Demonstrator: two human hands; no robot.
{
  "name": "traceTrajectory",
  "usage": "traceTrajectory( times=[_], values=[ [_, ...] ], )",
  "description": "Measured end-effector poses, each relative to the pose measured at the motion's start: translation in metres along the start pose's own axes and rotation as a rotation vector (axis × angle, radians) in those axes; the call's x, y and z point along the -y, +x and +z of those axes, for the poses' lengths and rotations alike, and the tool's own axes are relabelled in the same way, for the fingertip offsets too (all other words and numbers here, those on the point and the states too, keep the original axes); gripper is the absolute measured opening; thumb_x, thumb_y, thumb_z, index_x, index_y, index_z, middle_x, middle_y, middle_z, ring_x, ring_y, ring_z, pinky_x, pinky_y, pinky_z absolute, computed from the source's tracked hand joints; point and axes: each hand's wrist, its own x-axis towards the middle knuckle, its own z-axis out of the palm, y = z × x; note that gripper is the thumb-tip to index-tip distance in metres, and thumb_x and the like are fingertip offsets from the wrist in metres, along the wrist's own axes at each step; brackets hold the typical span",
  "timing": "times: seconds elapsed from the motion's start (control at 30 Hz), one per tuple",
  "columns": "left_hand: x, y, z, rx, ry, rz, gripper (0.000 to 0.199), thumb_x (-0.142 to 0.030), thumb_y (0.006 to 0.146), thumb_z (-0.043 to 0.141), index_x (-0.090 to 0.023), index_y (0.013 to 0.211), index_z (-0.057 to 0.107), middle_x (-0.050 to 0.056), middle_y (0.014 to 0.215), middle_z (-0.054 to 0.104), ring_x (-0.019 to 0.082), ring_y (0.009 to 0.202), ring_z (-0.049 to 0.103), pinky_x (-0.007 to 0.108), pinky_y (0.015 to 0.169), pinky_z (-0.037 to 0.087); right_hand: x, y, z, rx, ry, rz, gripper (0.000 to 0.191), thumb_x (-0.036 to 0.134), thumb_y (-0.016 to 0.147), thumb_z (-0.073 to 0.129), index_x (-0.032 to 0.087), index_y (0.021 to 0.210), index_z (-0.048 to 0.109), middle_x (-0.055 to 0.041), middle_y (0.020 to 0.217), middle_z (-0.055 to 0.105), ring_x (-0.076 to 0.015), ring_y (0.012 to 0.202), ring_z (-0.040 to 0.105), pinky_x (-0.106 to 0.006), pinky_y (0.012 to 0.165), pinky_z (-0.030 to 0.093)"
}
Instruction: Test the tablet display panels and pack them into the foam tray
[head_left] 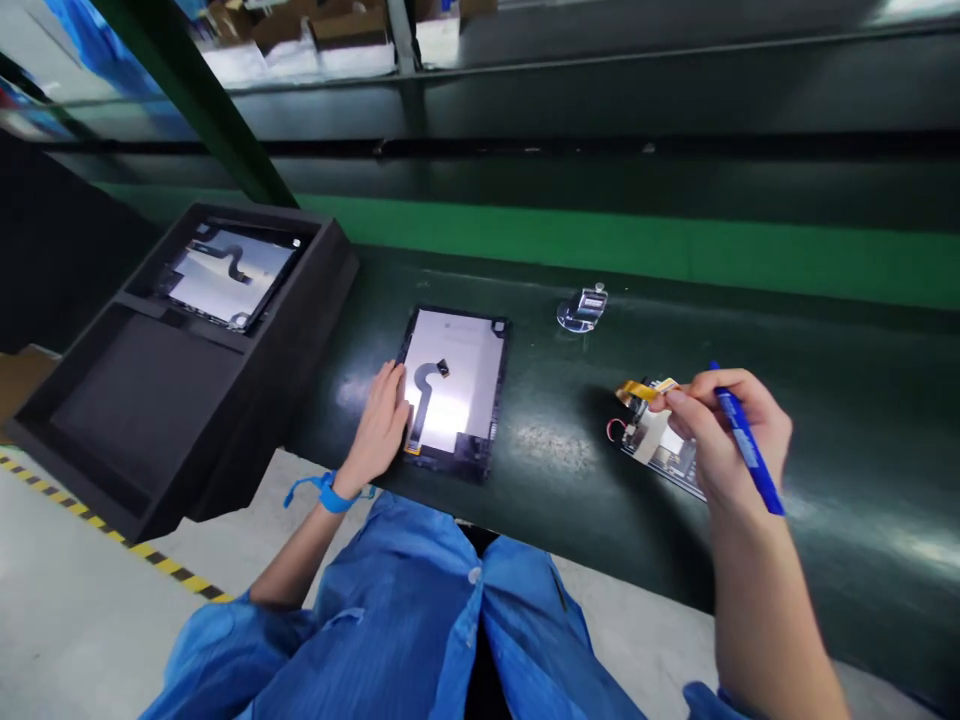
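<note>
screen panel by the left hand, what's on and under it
A grey ribbon cable lies on the screen panel; the left hand covers part of one edge. Whatever's underneath is hidden; green table shows around it.

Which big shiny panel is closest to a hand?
The panel lying on the green table: the left hand is at its edge. The other panel sits in the black tray, away from both hands.

Dark green worktop (540, 390), glossy, a pale scuffed patch (555, 447) showing between left grip (379, 425) and right grip (720, 450). A display panel (472, 385) lies flat, one long edge touching the left grip; a small transparent object (589, 308) stands between the grips, farther back than either.
</note>
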Motion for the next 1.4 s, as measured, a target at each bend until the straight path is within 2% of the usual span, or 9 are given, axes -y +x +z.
traceTrajectory(
  times=[0.13,0.23,0.3,0.5,0.6,1.0,1.17,1.3,1.4],
  values=[
    [-0.041,-0.017,0.039,-0.035,-0.024,0.068,0.052,-0.03,0.105,0.027,-0.016,0.155,0.029,0.019,0.163,0.029,0.026,0.154,0.018,0.054,0.125,0.017,0.007,-0.012,0.011,0.06,-0.135,-0.016,0.023,0.027,0.072,0.077,0.021,0.086,0.059,-0.0077,0.082,0.072,-0.017,0.062,0.063,-0.028,0.056,0.043],
    [-0.059,-0.021,0.051,-0.057,-0.028,0.089,0.053,-0.026,0.105,0.026,-0.017,0.157,0.024,0.019,0.164,0.026,0.026,0.155,0.015,0.056,0.125,0.016,0.022,-0.032,0.029,-0.128,-0.205,-0.154,0.019,0.031,0.087,0.062,0.018,0.099,0.061,-0.0107,0.103,0.073,-0.0129,0.061,0.06,-0.026,0.054,0.042],
    [-0.062,-0.02,0.052,-0.051,-0.024,0.102,0.053,-0.024,0.105,0.03,-0.017,0.157,0.024,0.02,0.164,0.025,0.026,0.155,0.015,0.055,0.125,0.018,0.032,-0.05,0.046,-0.237,-0.138,-0.213,0.021,0.035,0.093,0.049,0.019,0.103,0.058,-0.0052,0.089,0.071,-0.0117,0.053,0.053,-0.025,0.048,0.036],
    [-0.064,-0.004,0.047,-0.015,0.022,0.151,0.052,-0.019,0.099,0.037,-0.012,0.15,0.033,0.023,0.164,0.022,0.032,0.155,0.013,0.058,0.123,0.02,0.028,-0.098,0.095,0.274,-0.15,0.118,0.021,0.036,0.089,0.064,0.021,0.076,0.055,0.0022,0.063,0.054,-0.0124,0.054,0.048,-0.024,0.051,0.037],
    [-0.069,0.008,0.048,0.026,0.058,0.195,0.049,-0.017,0.099,0.036,-0.011,0.147,0.037,0.022,0.164,0.022,0.033,0.156,0.009,0.062,0.122,0.016,0.015,-0.104,0.105,0.292,-0.22,0.149,0.037,0.04,0.09,0.063,0.021,0.065,0.045,0.0049,0.052,0.044,-0.0101,0.046,0.037,-0.024,0.046,0.03],
    [-0.068,0.02,0.052,0.126,0.1,0.324,0.048,-0.027,0.1,0.044,-0.013,0.146,0.04,0.022,0.163,0.026,0.034,0.155,0.013,0.06,0.122,0.02,0.006,-0.107,0.107,0.368,-0.46,-0.099,0.036,0.023,0.093,0.05,0.02,0.061,0.033,0.0062,0.048,0.031,-0.0076,0.04,0.031,-0.023,0.046,0.029],
    [-0.07,0.02,0.05,0.134,0.101,0.318,0.047,-0.024,0.1,0.046,-0.014,0.145,0.039,0.023,0.163,0.025,0.035,0.155,0.014,0.061,0.122,0.019,0.006,-0.11,0.101,0.242,-0.403,-0.021,0.039,0.028,0.095,0.053,0.021,0.061,0.034,0.005,0.05,0.037,-0.0095,0.044,0.037,-0.024,0.047,0.033],
    [-0.071,0.024,0.046,0.195,0.063,0.303,0.039,-0.021,0.098,0.048,-0.015,0.136,0.046,0.022,0.161,0.029,0.034,0.154,0.016,0.06,0.123,0.019,0.014,-0.076,0.079,0.116,-0.368,-0.043,0.022,0.034,0.092,0.065,0.022,0.075,0.057,0.0024,0.069,0.058,-0.0125,0.059,0.053,-0.025,0.058,0.043],
    [-0.074,0.032,0.044,0.212,0.047,0.318,0.033,-0.024,0.098,0.05,-0.013,0.129,0.05,0.023,0.159,0.033,0.036,0.153,0.019,0.059,0.123,0.019,0.015,-0.032,0.053,0.061,-0.488,-0.084,0.017,0.031,0.099,0.049,0.022,0.098,0.064,-0.0016,0.084,0.067,-0.0159,0.066,0.06,-0.031,0.068,0.047]
  ],
)
